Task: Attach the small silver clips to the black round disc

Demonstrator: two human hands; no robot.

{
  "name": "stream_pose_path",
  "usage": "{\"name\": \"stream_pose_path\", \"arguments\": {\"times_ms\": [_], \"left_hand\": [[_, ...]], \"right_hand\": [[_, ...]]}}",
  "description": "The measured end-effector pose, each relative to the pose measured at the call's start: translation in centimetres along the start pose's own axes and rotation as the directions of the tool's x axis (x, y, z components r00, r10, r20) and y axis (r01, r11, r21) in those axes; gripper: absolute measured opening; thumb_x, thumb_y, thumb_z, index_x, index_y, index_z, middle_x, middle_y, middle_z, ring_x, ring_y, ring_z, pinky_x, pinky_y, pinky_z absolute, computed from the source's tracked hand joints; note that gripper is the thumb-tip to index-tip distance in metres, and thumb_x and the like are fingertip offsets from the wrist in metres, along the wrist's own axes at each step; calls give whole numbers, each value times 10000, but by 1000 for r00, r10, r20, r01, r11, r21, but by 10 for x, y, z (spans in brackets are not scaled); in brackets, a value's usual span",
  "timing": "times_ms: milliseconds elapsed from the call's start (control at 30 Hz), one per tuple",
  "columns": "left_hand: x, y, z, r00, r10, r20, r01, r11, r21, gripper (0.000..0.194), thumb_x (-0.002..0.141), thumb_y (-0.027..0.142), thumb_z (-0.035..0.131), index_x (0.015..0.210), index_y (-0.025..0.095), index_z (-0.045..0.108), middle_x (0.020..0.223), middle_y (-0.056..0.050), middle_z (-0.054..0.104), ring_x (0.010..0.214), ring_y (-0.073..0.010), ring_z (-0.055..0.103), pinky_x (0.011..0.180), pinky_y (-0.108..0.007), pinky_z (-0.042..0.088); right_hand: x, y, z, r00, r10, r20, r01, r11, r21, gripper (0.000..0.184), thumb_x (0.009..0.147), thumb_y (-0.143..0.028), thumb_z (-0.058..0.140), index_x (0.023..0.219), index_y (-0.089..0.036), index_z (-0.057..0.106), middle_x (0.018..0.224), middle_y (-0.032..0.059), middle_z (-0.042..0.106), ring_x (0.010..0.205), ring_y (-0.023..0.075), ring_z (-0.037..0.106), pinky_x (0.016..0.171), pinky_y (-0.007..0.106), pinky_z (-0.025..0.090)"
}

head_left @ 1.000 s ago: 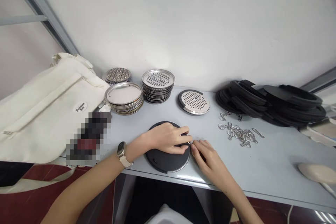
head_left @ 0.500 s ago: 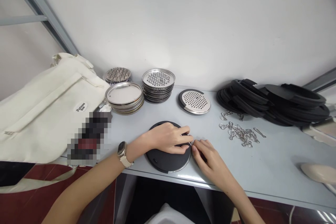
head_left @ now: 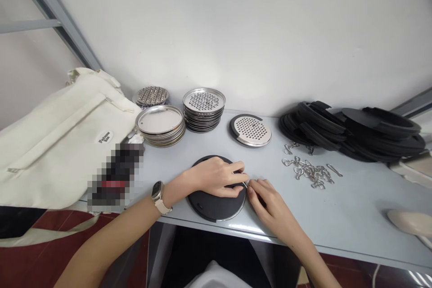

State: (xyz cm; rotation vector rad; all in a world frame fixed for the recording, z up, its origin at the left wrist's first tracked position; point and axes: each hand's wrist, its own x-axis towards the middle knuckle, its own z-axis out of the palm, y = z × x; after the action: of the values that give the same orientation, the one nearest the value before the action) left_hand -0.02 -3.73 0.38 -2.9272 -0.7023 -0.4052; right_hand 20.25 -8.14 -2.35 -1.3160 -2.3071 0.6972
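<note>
A round black disc (head_left: 219,204) with a metal rim along its lower right lies flat at the table's front edge. Across its top rests my left hand (head_left: 216,177), palm down, with bent fingers pressing on it near the right edge. My right hand (head_left: 265,195) is closed just right of the disc, pinching a thin metal wire clip (head_left: 245,185) at the rim. Most of that clip is hidden by my fingers. Similar wire clips (head_left: 308,172) lie in a loose heap to the right.
Behind the disc stand a stack of plain metal discs (head_left: 160,119), a stack of grater discs (head_left: 204,101) and a black-edged grater (head_left: 252,129). Black rings (head_left: 320,126) are piled at the back right. A cream bag (head_left: 67,144) lies left, a pale rounded object (head_left: 410,221) right.
Both hands stay almost in place on the disc and clip. The view shifts very slightly; nothing is picked up or let go.
</note>
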Motion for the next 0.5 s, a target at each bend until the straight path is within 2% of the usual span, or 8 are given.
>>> {"name": "stream_pose_path", "arguments": {"times_ms": [500], "left_hand": [[0,0,1,1000,14,-15,-13,1000,12,226,894,305,363,947,180,544,941,-36,541,557,-93,499,434,-253,320]], "right_hand": [[0,-1,0,1000,-14,-17,14,1000,-8,253,931,-251,337,684,-215,372,668,4,464,679,165,450,650,314,380]]}}
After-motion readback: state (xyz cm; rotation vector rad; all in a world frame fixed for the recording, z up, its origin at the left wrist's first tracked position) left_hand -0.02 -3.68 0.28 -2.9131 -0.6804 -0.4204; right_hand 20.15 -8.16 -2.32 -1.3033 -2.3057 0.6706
